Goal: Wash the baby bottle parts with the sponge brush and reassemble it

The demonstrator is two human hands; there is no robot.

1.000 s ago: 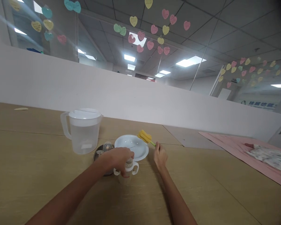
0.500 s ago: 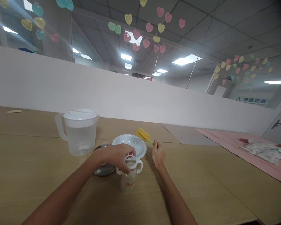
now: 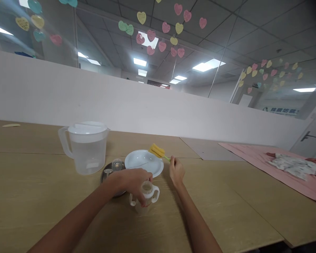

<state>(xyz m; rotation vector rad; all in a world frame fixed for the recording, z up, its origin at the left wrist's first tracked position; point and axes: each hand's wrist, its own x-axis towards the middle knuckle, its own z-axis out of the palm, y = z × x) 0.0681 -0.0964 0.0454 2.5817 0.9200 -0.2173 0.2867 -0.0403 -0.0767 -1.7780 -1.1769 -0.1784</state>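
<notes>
My left hand (image 3: 137, 182) is wrapped round a clear baby bottle (image 3: 147, 192) with white handles on both sides; its top is open. My right hand (image 3: 177, 172) pinches the green stem of a brush with a yellow sponge head (image 3: 157, 150). That sponge head is over the right back rim of a white bowl (image 3: 130, 157), which lies just behind the bottle. To the left, partly hidden by my left wrist, a round metal tray (image 3: 104, 174) holds a clear dome cap (image 3: 117, 164) and a small clear piece (image 3: 108, 171).
A clear lidded pitcher (image 3: 87, 151) with liquid in it stands behind and left of the tray. On the right, a pink cloth (image 3: 242, 153) carries a patterned cloth (image 3: 292, 165). A white wall (image 3: 137, 105) borders the table's back.
My left hand has moved down from the bottle's mouth to its body. A white ring-like part at the mouth no longer shows there. The view has shifted slightly.
</notes>
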